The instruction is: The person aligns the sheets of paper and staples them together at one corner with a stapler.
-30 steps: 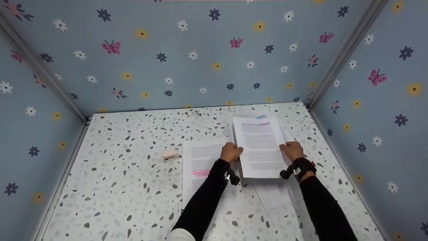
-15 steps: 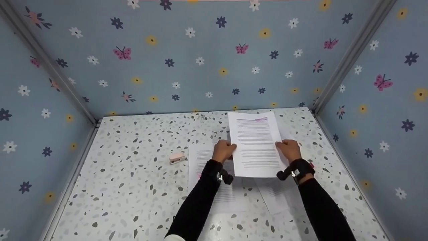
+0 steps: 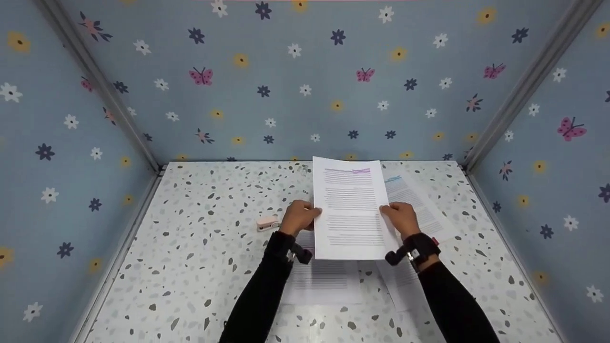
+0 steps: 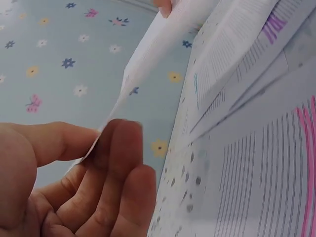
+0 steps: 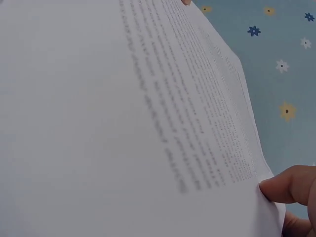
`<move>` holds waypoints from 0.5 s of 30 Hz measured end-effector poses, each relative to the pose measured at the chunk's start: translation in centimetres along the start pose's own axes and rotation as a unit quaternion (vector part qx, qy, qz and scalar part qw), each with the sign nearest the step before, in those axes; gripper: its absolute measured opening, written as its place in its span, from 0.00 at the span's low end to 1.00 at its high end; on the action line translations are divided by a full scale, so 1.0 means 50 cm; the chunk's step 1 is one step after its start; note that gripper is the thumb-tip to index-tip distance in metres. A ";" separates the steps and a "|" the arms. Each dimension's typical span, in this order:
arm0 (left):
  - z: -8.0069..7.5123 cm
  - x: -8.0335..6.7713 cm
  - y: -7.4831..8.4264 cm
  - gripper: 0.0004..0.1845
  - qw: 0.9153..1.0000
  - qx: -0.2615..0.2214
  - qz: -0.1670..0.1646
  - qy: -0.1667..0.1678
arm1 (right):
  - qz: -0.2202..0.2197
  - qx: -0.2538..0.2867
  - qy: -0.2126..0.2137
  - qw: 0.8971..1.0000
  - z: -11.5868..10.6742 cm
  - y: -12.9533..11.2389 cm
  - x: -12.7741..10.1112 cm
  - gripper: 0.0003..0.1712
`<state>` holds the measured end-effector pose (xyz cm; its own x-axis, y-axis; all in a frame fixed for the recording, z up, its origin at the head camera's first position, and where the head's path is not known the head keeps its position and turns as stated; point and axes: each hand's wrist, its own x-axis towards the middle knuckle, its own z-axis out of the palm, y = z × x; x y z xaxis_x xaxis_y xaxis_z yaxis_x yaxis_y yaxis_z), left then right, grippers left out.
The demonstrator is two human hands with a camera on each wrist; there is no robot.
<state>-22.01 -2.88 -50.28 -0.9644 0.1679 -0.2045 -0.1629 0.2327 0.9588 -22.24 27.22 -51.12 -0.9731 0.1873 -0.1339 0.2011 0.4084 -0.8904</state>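
Note:
A printed sheet of paper (image 3: 350,212) with purple highlighting near its top is held up over the table by both hands. My left hand (image 3: 299,216) pinches its left edge between thumb and fingers; in the left wrist view the sheet's thin edge shows between the thumb and curled fingers (image 4: 131,153). On the opposite edge, my right hand (image 3: 402,219) pinches with the thumb on top, also seen in the right wrist view. Beneath lies a printed page (image 4: 261,168) with pink highlighting, partly covered in the head view. To the right are overlapping sheets, one marked in blue (image 3: 419,202).
A small pink stapler (image 3: 268,223) sits on the speckled table (image 3: 200,257), just left of my left hand. Flowered blue panels (image 3: 305,90) enclose the table at the back and on both sides.
Both hands have lifted the purple-marked sheet and carried it left, off the right-hand papers. The blue-marked sheet now shows more fully. The head view has shifted too.

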 end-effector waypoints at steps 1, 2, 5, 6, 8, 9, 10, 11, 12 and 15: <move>-0.009 -0.004 -0.003 0.11 1.000 0.008 -0.001 0.002 | -0.007 0.002 -0.003 1.000 0.007 -0.001 -0.004 0.17; -0.017 -0.008 -0.005 0.11 1.000 0.015 -0.003 0.004 | -0.010 0.004 -0.005 1.000 0.014 -0.004 -0.008 0.19; -0.041 -0.016 -0.014 0.11 1.000 0.024 -0.013 0.013 | -0.025 0.013 -0.012 1.000 0.037 -0.011 -0.019 0.24; -0.049 -0.018 -0.017 0.11 0.999 0.024 -0.018 0.017 | -0.028 0.017 -0.012 0.999 0.045 -0.014 -0.022 0.25; -0.064 -0.024 -0.025 0.11 0.999 0.024 -0.031 0.023 | -0.034 0.016 -0.019 0.999 0.060 -0.019 -0.027 0.26; -0.071 -0.027 -0.029 0.11 0.999 0.022 -0.038 0.026 | -0.039 0.011 -0.022 0.999 0.067 -0.020 -0.029 0.26; -0.078 -0.030 -0.033 0.10 0.998 0.022 -0.044 0.030 | -0.042 0.004 -0.026 0.999 0.074 -0.022 -0.032 0.25; -0.084 -0.034 -0.038 0.10 0.998 0.023 -0.049 0.033 | -0.044 -0.002 -0.029 0.999 0.081 -0.022 -0.035 0.25; -0.090 -0.038 -0.042 0.09 0.998 0.026 -0.053 0.038 | -0.045 -0.008 -0.033 0.998 0.088 -0.022 -0.038 0.24; -0.100 -0.048 -0.057 0.09 0.997 0.035 -0.057 0.042 | -0.049 -0.024 -0.042 0.998 0.101 -0.018 -0.047 0.24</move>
<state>-20.28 -8.73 -51.53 -0.9551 0.0564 -0.2909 -0.2600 0.3116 0.9139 -20.72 21.88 -52.21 -0.9938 0.0708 -0.0855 0.1087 0.4638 -0.8793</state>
